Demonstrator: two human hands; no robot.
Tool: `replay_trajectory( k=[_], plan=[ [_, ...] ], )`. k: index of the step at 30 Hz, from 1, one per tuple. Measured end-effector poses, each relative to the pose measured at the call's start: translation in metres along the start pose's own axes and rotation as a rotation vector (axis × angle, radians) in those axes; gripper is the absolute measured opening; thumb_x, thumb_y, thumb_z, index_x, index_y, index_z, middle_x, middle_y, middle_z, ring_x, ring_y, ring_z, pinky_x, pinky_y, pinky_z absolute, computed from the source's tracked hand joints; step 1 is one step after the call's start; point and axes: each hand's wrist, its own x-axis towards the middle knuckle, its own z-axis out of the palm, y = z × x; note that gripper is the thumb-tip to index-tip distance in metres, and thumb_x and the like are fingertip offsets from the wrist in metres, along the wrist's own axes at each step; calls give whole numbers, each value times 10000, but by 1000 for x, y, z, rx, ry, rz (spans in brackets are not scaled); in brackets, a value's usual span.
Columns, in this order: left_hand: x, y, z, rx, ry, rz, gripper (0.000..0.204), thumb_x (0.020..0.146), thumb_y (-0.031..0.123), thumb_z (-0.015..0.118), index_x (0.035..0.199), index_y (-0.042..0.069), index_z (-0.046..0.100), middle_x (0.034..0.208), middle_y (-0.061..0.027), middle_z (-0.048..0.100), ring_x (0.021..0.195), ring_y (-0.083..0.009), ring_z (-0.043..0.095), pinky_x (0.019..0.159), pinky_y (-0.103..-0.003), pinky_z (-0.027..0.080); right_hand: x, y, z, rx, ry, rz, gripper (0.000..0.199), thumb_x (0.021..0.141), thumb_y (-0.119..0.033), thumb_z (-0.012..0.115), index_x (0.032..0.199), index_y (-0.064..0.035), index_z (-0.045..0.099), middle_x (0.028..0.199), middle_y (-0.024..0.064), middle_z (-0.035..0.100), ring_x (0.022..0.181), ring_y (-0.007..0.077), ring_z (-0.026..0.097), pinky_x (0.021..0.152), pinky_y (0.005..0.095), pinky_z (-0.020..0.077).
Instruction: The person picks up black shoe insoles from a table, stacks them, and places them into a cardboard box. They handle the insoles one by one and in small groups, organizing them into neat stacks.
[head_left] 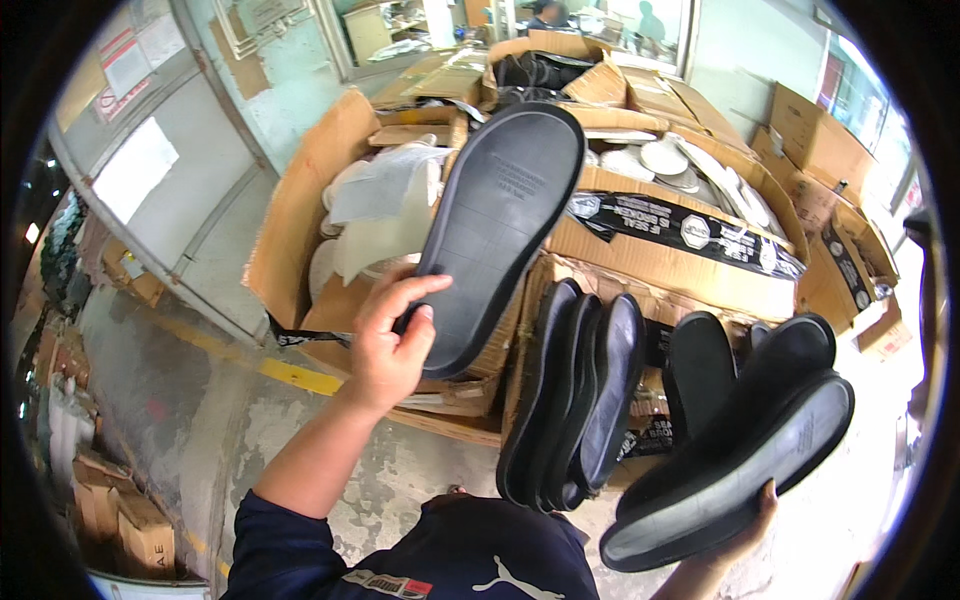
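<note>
Black rubber everywhere, and the left hand point(385, 345) has one piece up for a look: a single black shoe sole point(500, 235), raised with its flat moulded face turned to the camera. Fingers curl around the heel end, thumb along the near edge, a firm pinch low down so the whole length stands free and tilts up to the right. Holding it by the heel leaves the surface uncovered, which suits an inspection.

Over on the right hand point(745, 530), only the fingertips peek out beneath a stack of soles point(745, 450), two or three laid together, grey edge toward us. Those fingers are closed under the stack, cradling it from below; how tightly, I cannot tell, since the soles hide most of the hand. Carrying them flat keeps the stack from sliding apart.

Between the two hands, a row of black soles point(575, 395) stands on edge in an open cardboard box point(530, 300), packed side by side, which makes each one easy to pull out. Behind the raised sole sits a larger carton point(300, 215) holding pale, whitish insoles point(385, 215), and another box with dark printed tape point(690, 240) holds more white pieces. Further cartons crowd the right side, all resting on a worn concrete floor point(200, 400) with a yellow line.
</note>
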Motion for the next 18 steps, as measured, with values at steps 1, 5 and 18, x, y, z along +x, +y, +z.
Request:
replay_trajectory(
  k=[1, 5, 18],
  plan=[
    [2, 0, 1, 36, 0, 20, 408, 842, -117, 567, 1186, 54, 705, 1195, -131, 663, 1151, -263, 624, 1016, -358, 473, 2, 3, 1, 104, -120, 16, 594, 967, -393, 527, 1378, 35, 548, 1374, 208, 592, 1251, 359, 570, 1097, 473, 438],
    [17, 2, 9, -220, 19, -154, 372, 899, -31, 571, 1258, -12, 668, 1252, -83, 696, 1149, -163, 620, 1043, -315, 446, 12, 15, 1, -215, 244, -174, 285, 914, -276, 641, 1066, -39, 685, 1042, 97, 696, 976, 242, 661, 927, 382, 533],
    [29, 42, 23, -421, 80, -248, 386, 943, 23, 527, 1307, -47, 632, 1281, -83, 659, 1095, -99, 577, 946, -221, 434, 6, -85, -37, 175, -445, -313, 690, 987, -472, 507, 1460, 29, 474, 1404, 253, 572, 1269, 390, 585, 1120, 538, 445]
  ],
)
